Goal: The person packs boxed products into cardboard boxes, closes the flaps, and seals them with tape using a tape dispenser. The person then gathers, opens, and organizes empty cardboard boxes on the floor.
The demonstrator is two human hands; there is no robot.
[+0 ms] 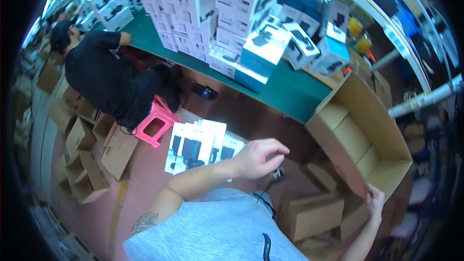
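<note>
My right hand grips the near rim of an open cardboard carton, which is tilted so its bare inside shows. My left forearm reaches across in front of my body. At its end my left hand hangs in the air with loosely bent fingers, a gap between thumb and fingers and nothing held. White boxes with pictures of a black device stand low down, just beyond that forearm and partly hidden by it.
Tall stacks of white boxes stand on a green table. A person in dark clothes sits on a pink stool at left. Empty cartons lie on the floor; more cartons lie beside me at right.
</note>
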